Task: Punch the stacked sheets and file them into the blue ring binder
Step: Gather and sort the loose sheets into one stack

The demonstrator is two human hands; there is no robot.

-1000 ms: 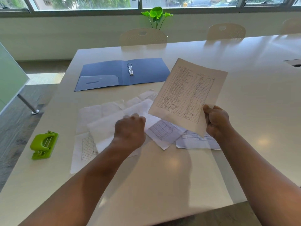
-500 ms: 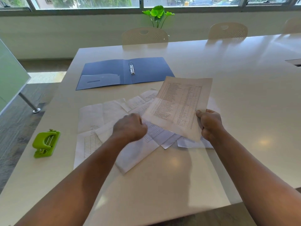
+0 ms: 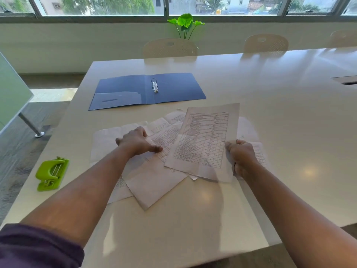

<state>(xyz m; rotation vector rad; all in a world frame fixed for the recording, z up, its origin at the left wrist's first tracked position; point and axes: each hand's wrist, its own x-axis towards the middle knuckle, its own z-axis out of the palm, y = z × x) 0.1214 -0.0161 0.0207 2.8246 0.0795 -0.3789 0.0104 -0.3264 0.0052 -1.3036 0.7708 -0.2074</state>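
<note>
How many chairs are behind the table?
3. One chair near the plant, one further right, one cut off at the right edge. More may be hidden.

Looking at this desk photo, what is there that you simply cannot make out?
All in the head view:
- Text on the printed sheet: too small and blurred to read.
- Number of loose papers: they overlap, and the left hand covers some.
- Right hand fingers: curled under the sheet's edge, hidden.
- Binder rings: too small to tell whether open.
- Hole punch: its slot is not visible.
</note>
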